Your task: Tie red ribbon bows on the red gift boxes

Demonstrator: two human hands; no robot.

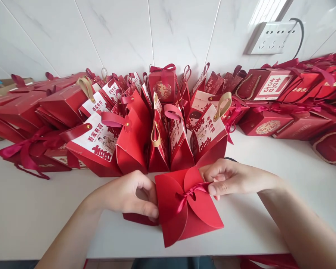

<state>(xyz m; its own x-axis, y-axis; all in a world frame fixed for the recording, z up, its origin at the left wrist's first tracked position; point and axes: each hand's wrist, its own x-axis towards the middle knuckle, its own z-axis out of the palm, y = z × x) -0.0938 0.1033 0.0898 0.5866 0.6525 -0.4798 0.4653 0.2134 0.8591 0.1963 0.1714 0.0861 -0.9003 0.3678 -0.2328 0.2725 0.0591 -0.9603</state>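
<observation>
A red square gift box (196, 224) with curved overlapping petal flaps is in front of me, tilted toward me. A dark red satin ribbon (189, 192) is knotted through the hole at the middle of its top. My left hand (134, 196) grips the box's left side, thumb at the front and fingers curled behind the edge. My right hand (226, 177) is closed at the box's upper right, pinching the ribbon's right end between thumb and finger. Another dark red piece (140, 219) shows low under my left hand; its kind is partly hidden.
Red gift bags with handles (100, 142) stand in a row just behind my hands. Stacked red boxes lie at the left (25, 108) and right (299, 123). A white power strip (271, 37) is on the tiled wall (182, 30). The white table's (114, 239) front edge is near me.
</observation>
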